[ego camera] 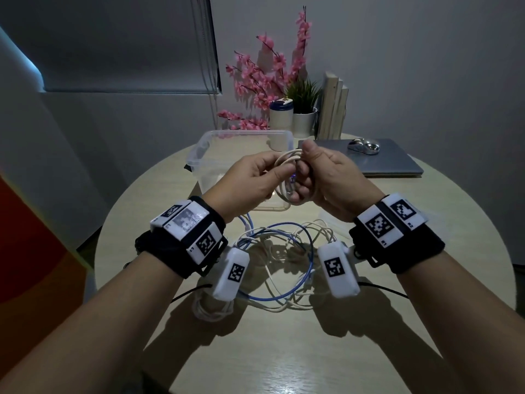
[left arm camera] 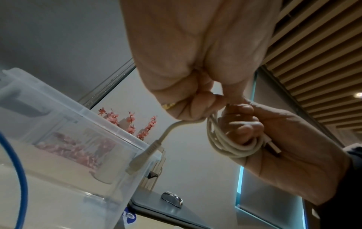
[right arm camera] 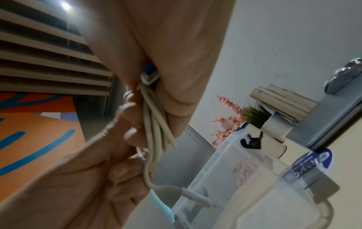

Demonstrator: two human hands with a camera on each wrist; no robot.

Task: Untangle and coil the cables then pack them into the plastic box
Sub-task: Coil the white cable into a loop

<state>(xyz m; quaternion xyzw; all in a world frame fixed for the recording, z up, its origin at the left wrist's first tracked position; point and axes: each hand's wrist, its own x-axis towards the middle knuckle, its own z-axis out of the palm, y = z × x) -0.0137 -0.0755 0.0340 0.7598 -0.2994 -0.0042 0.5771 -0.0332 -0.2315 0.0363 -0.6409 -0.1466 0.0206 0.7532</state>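
Both hands, left (ego camera: 250,177) and right (ego camera: 326,177), gripping small coiled white cable (ego camera: 287,160) above clear plastic box (ego camera: 199,155) near round table's (ego camera: 426,251) far edge.

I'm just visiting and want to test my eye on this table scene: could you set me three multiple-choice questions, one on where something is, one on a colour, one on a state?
1. Where is the computer mouse?
A. on the closed laptop
B. inside the plastic box
C. among the cables

2. What colour is the coiled cable that is being held?
A. blue
B. white
C. black

3. What state is the plastic box in?
A. lid on
B. open, no coiled cable visible inside
C. packed full

Answers:
1 A: the computer mouse sits on the closed laptop.
2 B: both hands, left and right, grip a white coiled cable; the blue cable lies in the tangle on the table.
3 B: the plastic box has no lid on, and its clear walls show no coil inside.
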